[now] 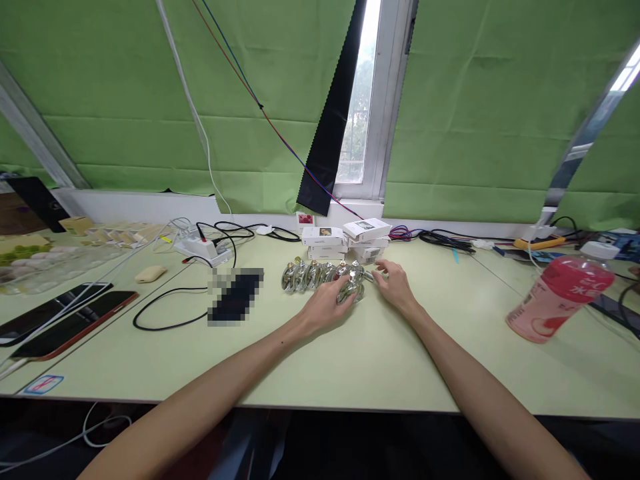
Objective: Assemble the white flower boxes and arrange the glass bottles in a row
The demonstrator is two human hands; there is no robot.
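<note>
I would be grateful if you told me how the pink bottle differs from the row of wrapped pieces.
The pink bottle is far larger than any of the wrapped pieces. The bottle is pink with a white cap, while the pieces look silvery-grey. The bottle is untouched, whereas the left hand rests at the pieces' right end. Both are on the table.

Bare table front, boxes behind, bottle seemingly right
</note>
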